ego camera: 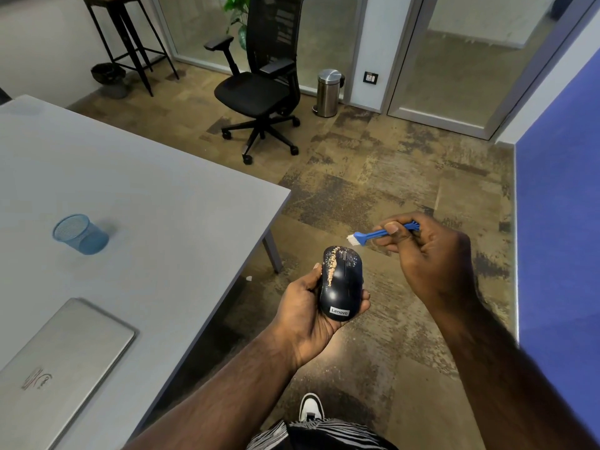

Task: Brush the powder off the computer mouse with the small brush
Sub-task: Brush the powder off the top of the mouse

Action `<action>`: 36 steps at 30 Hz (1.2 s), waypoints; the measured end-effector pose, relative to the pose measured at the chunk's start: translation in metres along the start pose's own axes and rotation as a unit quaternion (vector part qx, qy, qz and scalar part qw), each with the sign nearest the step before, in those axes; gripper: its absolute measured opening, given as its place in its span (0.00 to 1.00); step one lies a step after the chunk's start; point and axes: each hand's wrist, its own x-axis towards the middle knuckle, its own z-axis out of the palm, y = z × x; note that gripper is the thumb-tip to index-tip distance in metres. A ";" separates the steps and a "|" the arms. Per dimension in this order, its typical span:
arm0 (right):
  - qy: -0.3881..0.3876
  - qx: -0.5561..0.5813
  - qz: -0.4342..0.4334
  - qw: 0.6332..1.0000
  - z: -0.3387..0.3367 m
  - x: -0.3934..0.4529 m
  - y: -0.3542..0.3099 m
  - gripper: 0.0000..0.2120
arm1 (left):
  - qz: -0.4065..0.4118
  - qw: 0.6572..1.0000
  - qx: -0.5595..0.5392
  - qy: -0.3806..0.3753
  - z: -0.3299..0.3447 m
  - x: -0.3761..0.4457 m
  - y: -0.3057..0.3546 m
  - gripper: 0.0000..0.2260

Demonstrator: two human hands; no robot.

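Note:
A black computer mouse [341,285] rests in my left hand [308,315], held over the floor beside the table. Pale powder lies in a streak along its left button and in specks near the scroll wheel. My right hand [428,258] pinches a small blue brush [373,234] by its handle. The white bristles point left and hover just above and to the right of the mouse's front end, apart from it.
A grey table [146,190] fills the left, with a blue mesh cup [79,234] and a shut silver laptop [61,362] on it. A black office chair [259,89], a steel bin [328,92] and a stool [130,37] stand farther off. A blue wall [558,222] is at right.

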 end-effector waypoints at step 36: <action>-0.081 0.046 -0.001 0.996 -0.007 0.004 -0.011 0.07 | 0.004 1.000 0.006 0.013 -0.005 0.004 -0.001 0.23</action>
